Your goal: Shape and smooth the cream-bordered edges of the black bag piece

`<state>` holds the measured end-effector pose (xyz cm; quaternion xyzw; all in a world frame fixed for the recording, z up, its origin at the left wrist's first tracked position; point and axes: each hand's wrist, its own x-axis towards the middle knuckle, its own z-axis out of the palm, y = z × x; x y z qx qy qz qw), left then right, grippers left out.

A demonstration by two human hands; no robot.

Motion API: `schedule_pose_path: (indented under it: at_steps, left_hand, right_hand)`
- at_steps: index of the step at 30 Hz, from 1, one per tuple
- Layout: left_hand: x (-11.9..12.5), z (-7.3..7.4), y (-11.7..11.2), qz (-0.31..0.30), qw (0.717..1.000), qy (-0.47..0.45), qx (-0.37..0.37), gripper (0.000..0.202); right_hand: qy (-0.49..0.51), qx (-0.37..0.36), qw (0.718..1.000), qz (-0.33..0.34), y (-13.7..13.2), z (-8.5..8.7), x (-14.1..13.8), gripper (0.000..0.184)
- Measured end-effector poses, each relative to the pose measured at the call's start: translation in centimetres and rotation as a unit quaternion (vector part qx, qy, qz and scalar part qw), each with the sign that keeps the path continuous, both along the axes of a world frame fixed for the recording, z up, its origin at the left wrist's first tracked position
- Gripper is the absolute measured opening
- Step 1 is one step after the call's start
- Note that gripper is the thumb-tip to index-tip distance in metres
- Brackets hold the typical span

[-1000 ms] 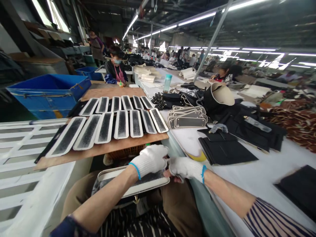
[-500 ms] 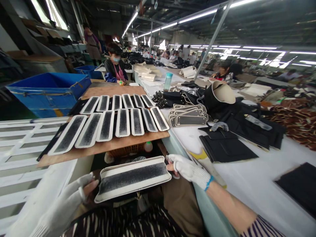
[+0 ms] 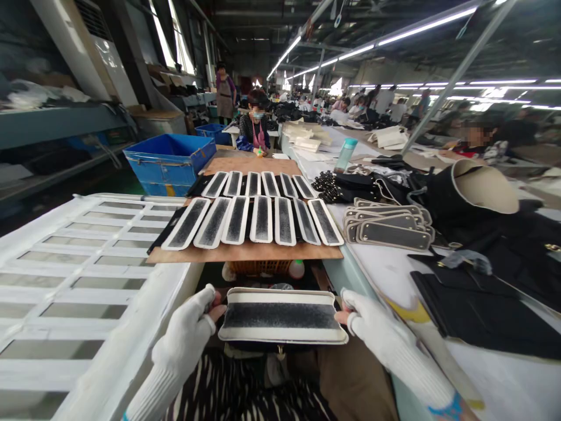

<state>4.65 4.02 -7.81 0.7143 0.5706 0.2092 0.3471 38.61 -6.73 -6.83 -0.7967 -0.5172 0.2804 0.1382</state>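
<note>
Low in front of me, above my lap, is a bag piece [image 3: 280, 316]: a long rounded panel with a white border and a dark speckled centre, black material and a small metal fitting hanging beneath. My left hand [image 3: 190, 324], in a white fingerless glove, grips its left end between thumb and fingers. The other end is pinched by my gloved right hand [image 3: 377, 327]. Two rows of similar white-edged panels [image 3: 262, 219] lie on a brown board [image 3: 245, 255] just beyond.
To the left stands a white slatted rack [image 3: 87, 318], with a blue bin [image 3: 169, 164] behind it. On the right-hand table are stacked grey panels [image 3: 390, 225], black bag parts [image 3: 473, 310] and a bottle [image 3: 346, 155]. A co-worker [image 3: 255, 126] sits beyond the board.
My view has turned left, so the surroundings appear shifted right. The bag piece has gone from tilted to nearly level. Both hands still hold its ends, and the left has come up.
</note>
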Motion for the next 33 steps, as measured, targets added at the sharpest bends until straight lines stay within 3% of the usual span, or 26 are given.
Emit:
schedule_pose_path:
  at_steps: [4, 7, 10, 17, 23, 27, 33]
  left_hand:
    - [0.6, -0.5, 0.4, -0.055, 0.987, 0.088, 0.121, 0.031]
    - [1.2, -1.3, 1.4, -0.056, 0.987, 0.124, 0.090, 0.043]
    - [2.0, -1.6, 2.0, -0.047, 0.987, 0.151, 0.032, 0.043]
    - [3.1, 0.2, 1.6, -0.013, 0.984, 0.173, -0.030, 0.038]
    - [3.0, 0.2, 1.5, -0.007, 0.985, 0.173, -0.026, 0.038]
    - [2.6, 0.3, 1.8, -0.044, 0.986, 0.157, -0.017, 0.045]
    - [2.3, 0.8, 2.3, -0.117, 0.984, 0.133, -0.014, 0.049]
  right_hand:
    - [-0.140, 0.108, 0.981, 0.075, 1.4, 1.9, -3.7, 0.002]
    - [-0.180, 0.159, 0.953, 0.183, 3.9, 2.0, -6.7, 0.017]
    - [-0.187, 0.142, 0.942, 0.239, 6.4, 1.4, -8.7, 0.019]
    - [-0.176, 0.111, 0.941, 0.266, 7.3, 0.1, -9.2, 0.019]
    - [-0.139, 0.155, 0.938, 0.278, 7.6, 0.0, -9.2, 0.024]
    - [-0.115, 0.173, 0.928, 0.310, 8.5, -0.3, -10.0, 0.026]
    - [-0.163, 0.181, 0.907, 0.345, 8.9, -0.5, -10.8, 0.025]
